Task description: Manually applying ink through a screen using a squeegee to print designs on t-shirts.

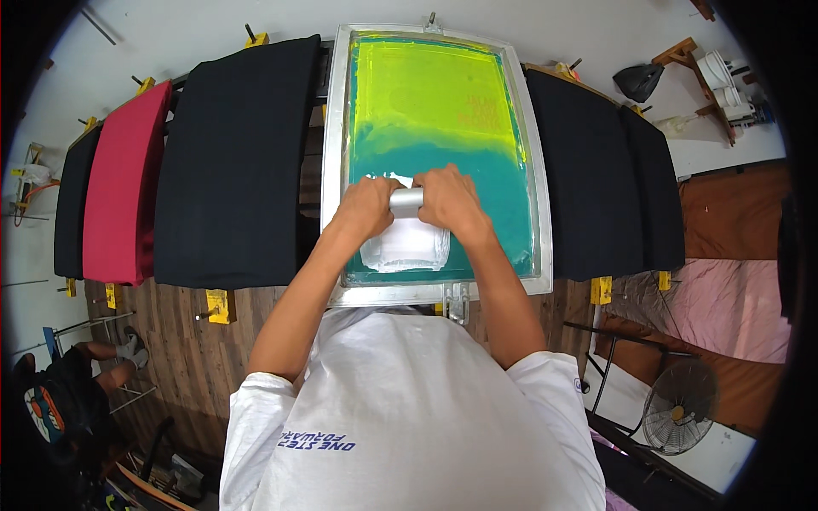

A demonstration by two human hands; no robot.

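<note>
A screen-printing frame (336,128) with a silvery metal rim lies in front of me. Its mesh is yellow-green (426,81) at the far part and teal (507,187) nearer me. Both hands grip a squeegee (407,201) with a silver handle, over the near half of the mesh. My left hand (368,204) is closed round its left end and my right hand (450,200) round its right end. White ink (407,245) spreads on the near side of the squeegee, and a little shows beyond it. The blade's lower edge is hidden.
Black fabric-covered boards (234,170) (579,179) flank the frame, with a red one (128,183) farther left. A metal clamp (456,302) sits at the frame's near edge. A fan (680,407) stands at lower right. Another person (64,383) is at lower left.
</note>
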